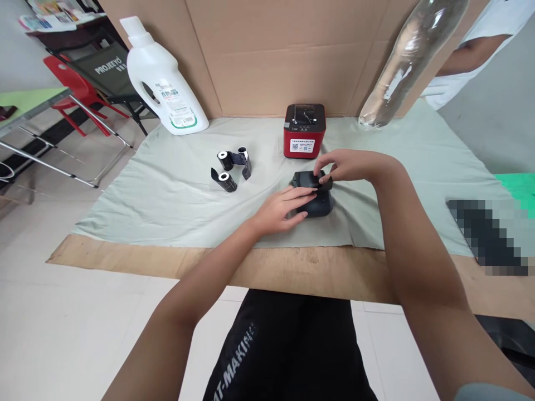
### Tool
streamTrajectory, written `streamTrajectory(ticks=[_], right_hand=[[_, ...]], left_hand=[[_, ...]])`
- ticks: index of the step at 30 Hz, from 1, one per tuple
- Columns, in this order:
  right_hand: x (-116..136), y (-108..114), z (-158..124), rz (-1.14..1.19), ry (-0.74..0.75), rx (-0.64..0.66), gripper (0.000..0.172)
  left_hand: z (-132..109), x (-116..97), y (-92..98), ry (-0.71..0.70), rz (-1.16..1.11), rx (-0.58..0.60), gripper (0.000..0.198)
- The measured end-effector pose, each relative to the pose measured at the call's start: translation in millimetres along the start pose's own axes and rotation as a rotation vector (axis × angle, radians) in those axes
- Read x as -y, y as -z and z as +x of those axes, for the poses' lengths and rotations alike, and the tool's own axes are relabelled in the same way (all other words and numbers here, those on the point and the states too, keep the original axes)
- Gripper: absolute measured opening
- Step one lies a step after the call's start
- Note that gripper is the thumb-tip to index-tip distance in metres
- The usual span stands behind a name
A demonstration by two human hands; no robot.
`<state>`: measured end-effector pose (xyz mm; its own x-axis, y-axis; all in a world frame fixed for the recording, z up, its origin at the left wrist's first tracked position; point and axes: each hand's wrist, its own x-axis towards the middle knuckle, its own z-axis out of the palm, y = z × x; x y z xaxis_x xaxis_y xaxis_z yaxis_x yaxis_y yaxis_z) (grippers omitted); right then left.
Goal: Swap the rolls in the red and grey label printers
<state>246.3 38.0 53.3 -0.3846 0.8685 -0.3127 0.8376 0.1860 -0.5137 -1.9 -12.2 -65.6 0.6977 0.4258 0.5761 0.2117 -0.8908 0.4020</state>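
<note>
A small black device (pixel 318 205) rests on the pale green cloth, its upper part looking like a raised lid. My left hand (pixel 282 210) lies against its left side with the fingers apart. From the right, my right hand (pixel 346 166) pinches the device's upper part between thumb and fingers. Just behind stands a red and black box-shaped machine (pixel 304 132) with a white label. To the left lie black rolls (pixel 228 182) with loose dark strips, one roll (pixel 224 160) a little farther back.
A white jug (pixel 163 83) stands at the back left against a cardboard wall (pixel 276 61). At the back right is a clear plastic bottle (pixel 405 72), with a person's arm (pixel 474 54) beyond. A blurred dark slab (pixel 487 236) lies right. Wooden edge (pixel 301 267) in front.
</note>
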Motion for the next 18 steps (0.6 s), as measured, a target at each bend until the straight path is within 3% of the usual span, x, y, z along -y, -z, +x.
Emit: streamTrajectory(ticks=[5, 10, 13, 18], right_hand=[[-2.1, -4.2, 3.5, -0.128, -0.056, -0.01, 0.027], [-6.6, -5.4, 5.0, -0.059, -0.115, 0.009, 0.051], [-9.6, -4.6, 6.3, -0.017, -0.129, 0.047, 0.053], [-9.7, -3.0, 5.8, 0.048, -0.138, 0.109, 0.052]], left_hand=[[0.5, 0.0, 0.4, 0.072, -0.089, -0.06, 0.041], [0.3, 3.7, 1.1, 0.328, -0.122, -0.178, 0.035], [0.0, 4.6, 2.1, 0.418, -0.132, -0.166, 0.033], [1.1, 4.3, 2.7, 0.45, -0.173, -0.073, 0.032]])
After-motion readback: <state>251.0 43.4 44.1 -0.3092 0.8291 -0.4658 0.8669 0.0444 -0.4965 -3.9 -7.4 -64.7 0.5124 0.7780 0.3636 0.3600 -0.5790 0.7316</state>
